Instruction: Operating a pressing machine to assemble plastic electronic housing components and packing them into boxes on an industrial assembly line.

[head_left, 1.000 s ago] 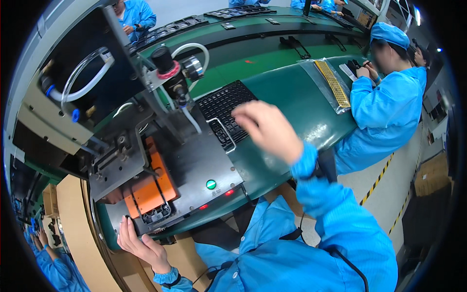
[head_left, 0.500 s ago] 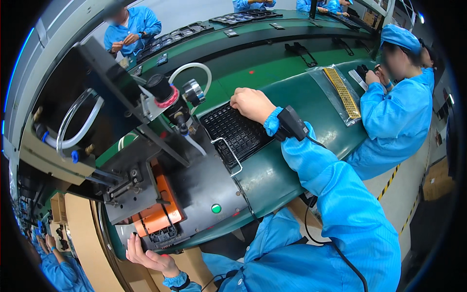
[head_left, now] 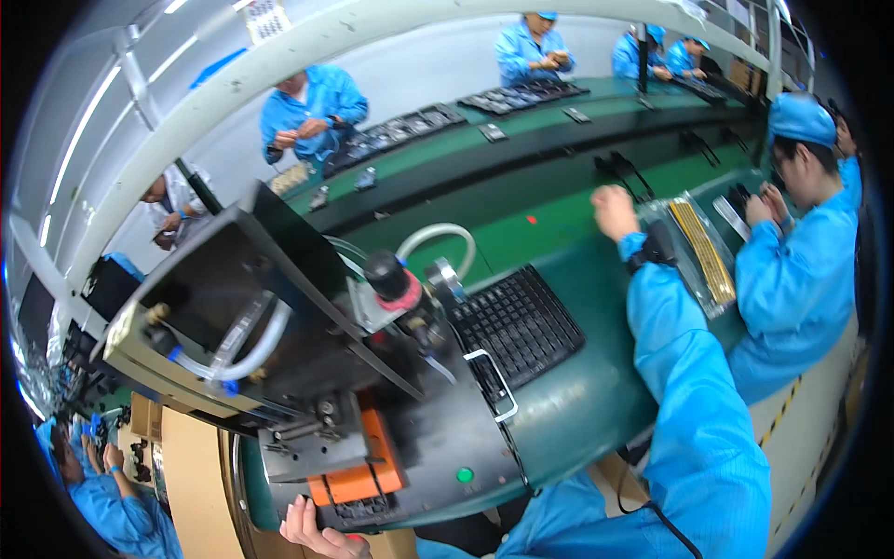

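Note:
My right hand [head_left: 615, 212] reaches far out over the green bench, fingers curled; whatever they hold, if anything, is hidden. It is near a black bracket-like part [head_left: 622, 177] on the line beyond. My left hand [head_left: 317, 531] is at the front left corner of the press machine [head_left: 438, 466], fingers apart and nothing visible in them. Beside it, an orange block [head_left: 357, 470] sits under the press's dark metal head [head_left: 321, 433], with a small black part [head_left: 361, 506] at its front. A black gridded tray [head_left: 521, 321] lies right of the machine.
A metal wire handle [head_left: 498, 384] stands between machine and tray. A green button [head_left: 465, 475] is on the machine top. Yellow strips in a clear bag [head_left: 703, 252] lie at the right, near a co-worker [head_left: 801, 205]. Trays of parts [head_left: 400, 135] line the far side, with people behind.
My right hand has left the black tray and moved away to the right, over the bench. My left hand stays by the machine's front corner. The whole view has shifted.

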Motion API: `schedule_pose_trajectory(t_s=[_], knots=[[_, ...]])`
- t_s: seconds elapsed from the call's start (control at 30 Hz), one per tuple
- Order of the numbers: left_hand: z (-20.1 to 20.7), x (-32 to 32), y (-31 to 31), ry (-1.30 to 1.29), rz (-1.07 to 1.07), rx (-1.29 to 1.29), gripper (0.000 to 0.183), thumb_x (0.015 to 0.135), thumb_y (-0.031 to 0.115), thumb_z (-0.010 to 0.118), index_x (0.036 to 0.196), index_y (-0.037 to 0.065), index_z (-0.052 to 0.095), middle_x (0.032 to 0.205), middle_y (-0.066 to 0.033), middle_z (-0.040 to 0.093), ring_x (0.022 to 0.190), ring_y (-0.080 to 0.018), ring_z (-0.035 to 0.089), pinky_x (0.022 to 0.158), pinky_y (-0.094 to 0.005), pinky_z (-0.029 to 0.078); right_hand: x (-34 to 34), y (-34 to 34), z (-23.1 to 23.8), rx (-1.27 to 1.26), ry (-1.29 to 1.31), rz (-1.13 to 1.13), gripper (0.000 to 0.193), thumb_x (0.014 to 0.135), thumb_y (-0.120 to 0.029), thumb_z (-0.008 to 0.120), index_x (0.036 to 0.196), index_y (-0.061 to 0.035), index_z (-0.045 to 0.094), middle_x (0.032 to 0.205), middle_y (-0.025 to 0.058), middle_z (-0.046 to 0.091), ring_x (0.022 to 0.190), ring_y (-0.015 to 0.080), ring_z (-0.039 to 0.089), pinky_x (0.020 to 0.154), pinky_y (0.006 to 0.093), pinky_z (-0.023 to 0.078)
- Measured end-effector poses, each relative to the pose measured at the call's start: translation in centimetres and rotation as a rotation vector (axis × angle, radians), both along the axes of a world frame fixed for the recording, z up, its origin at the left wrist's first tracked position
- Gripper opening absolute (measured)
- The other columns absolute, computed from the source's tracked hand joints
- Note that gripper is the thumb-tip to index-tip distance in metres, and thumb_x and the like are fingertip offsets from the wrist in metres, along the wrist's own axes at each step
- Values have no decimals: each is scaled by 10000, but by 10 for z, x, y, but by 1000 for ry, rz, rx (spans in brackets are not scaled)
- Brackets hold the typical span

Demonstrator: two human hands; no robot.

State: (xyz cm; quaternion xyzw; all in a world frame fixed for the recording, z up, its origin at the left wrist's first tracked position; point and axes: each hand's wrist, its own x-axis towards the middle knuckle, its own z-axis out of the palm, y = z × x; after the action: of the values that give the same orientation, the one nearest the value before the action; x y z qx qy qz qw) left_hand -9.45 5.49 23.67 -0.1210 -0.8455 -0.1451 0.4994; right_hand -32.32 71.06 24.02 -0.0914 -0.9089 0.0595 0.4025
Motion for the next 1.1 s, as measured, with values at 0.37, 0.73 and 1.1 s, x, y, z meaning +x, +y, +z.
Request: schedule_pose_trajectory(t_s=[0.37,0.73,1.1], knots=[[9,-5,7,8,103,-40,507,1034,359,274,1111,-5,618,1120,-153,637,1047,-337,544,972,-470,348,-47,79,-27,-129,-358,-257,70,785,-96,619,829,-128,663,1056,101,613,1083,319,563,897,537,435],[-9,-1,7,-67,95,71,466,971,298,275,1132,-38,554,1205,-179,557,1196,-317,472,1087,-498,266,7,-1,10,-263,-303,-110,97,913,-240,571,944,-210,658,993,12,626,1075,255,542,918,537,347],[-2,-10,5,-38,64,62,512,979,337,267,1158,-41,563,1241,-180,556,1189,-321,465,1053,-464,314,242,-162,-4,-301,-208,60,46,876,-153,618,918,-148,636,988,23,605,1053,249,520,970,469,315]])
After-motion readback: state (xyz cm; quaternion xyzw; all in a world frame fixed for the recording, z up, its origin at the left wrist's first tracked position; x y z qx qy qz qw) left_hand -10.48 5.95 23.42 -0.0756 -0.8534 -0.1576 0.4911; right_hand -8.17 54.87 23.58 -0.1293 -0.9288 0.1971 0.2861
